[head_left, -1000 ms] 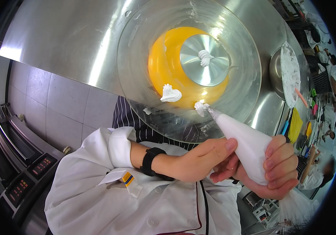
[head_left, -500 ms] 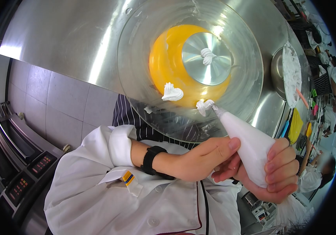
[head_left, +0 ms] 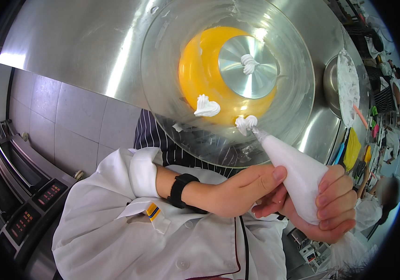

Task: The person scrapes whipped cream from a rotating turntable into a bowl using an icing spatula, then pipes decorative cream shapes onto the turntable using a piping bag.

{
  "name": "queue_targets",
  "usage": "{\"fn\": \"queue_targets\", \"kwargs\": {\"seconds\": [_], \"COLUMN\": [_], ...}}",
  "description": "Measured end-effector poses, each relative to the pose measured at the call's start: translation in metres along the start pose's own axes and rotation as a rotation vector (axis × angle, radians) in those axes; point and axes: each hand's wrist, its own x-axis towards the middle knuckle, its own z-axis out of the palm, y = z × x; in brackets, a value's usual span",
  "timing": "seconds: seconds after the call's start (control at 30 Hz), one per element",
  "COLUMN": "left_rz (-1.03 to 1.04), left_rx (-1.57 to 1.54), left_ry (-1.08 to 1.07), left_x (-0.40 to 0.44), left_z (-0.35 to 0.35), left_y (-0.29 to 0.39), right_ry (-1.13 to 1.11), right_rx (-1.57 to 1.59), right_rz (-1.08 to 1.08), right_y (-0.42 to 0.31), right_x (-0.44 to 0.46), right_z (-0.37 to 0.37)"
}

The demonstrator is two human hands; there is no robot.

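My right hand (head_left: 323, 205) is wrapped around a white piping bag (head_left: 295, 172) near its wide end. My left hand (head_left: 244, 189), with a black band on the wrist, steadies the bag's side with the thumb against it and its other fingers partly hidden. The bag's tip (head_left: 258, 134) touches a small two-lobed dab of white cream (head_left: 246, 124) on a clear round turntable (head_left: 291, 105). A finished-looking cream heart (head_left: 207, 106) lies left of it, and a ridged cream swirl (head_left: 249, 64) sits over the metal disc at the centre.
Below the clear plate is a yellow turntable base (head_left: 200, 70), on a steel table (head_left: 83, 51). At right stands a metal bowl (head_left: 332, 86) beside a cream-smeared surface (head_left: 348, 88). A yellow cloth (head_left: 352, 149) hangs lower right; other people work beyond.
The cream at the tip has grown from one lobe with a tail into two lobes. The turntable with its piped shapes has shifted slightly, while my hands stay nearly in place.
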Motion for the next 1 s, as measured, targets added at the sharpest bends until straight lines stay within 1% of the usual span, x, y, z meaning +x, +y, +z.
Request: {"fn": "queue_targets", "kwargs": {"seconds": [0.23, 0.33, 0.43, 0.47, 0.53, 0.57, 0.63, 0.7, 0.73, 0.8, 0.83, 0.9, 0.93, 0.97, 1.0], "left_rz": [-0.034, -0.021, -0.012, -0.002, 0.008, 0.033, 0.053, 0.020, 0.011, -0.197, -0.214, -0.370, -0.427, -0.442, -0.359], "left_rx": [-0.009, 0.031, 0.019, 0.060, 0.100, 0.102, 0.108, 0.390, 0.400, 0.379, 0.394, 0.559, 0.542, 0.560, 0.552], "left_ry": [0.019, -0.027, -0.053, -0.079, -0.106, -0.112, -0.122, -0.175, -0.179, 0.015, 0.016, 0.015, 0.031, 0.043, 0.109], "left_x": [-0.003, -0.004, -0.006, -0.007, -0.008, -0.007, -0.007, -0.009, -0.011, -0.017, -0.020, -0.029, -0.035, -0.039, -0.042], "left_z": [0.000, -0.001, -0.001, -0.002, 0.000, 0.004, 0.005, 0.002, -0.002, -0.012, -0.016, -0.023, -0.029, -0.034, -0.039], "left_y": [0.000, 0.000, -0.003, -0.003, -0.003, -0.003, -0.001, 0.003, 0.005, 0.010, 0.014, 0.022, 0.025, 0.024, 0.025], "right_ry": [-0.037, -0.026, -0.002, -0.002, 0.108, 0.108, 0.132, 0.171, 0.208, 0.220, 0.221, 0.260, 0.268, 0.276, 0.303], "right_rx": [0.009, 0.070, 0.054, 0.053, 0.183, 0.182, 0.302, 0.335, 0.368, 0.401, 0.432, 0.459, 0.448, 0.439, 0.420], "right_rz": [0.067, 0.084, 0.142, 0.142, 0.167, 0.164, 0.206, 0.157, 0.114, 0.066, 0.034, 0.009, 0.009, 0.011, 0.004], "right_y": [-0.004, -0.003, -0.008, -0.008, -0.007, -0.008, -0.012, -0.014, -0.016, -0.017, -0.017, -0.017, -0.017, -0.017, -0.017], "right_x": [0.000, 0.001, 0.002, 0.001, 0.001, 0.002, 0.003, 0.007, 0.008, 0.013, 0.014, 0.014, 0.014, 0.012, 0.010], "right_z": [-0.004, -0.002, -0.006, -0.006, -0.003, -0.004, -0.009, -0.015, -0.020, -0.032, -0.038, -0.047, -0.049, -0.052, -0.054]}}
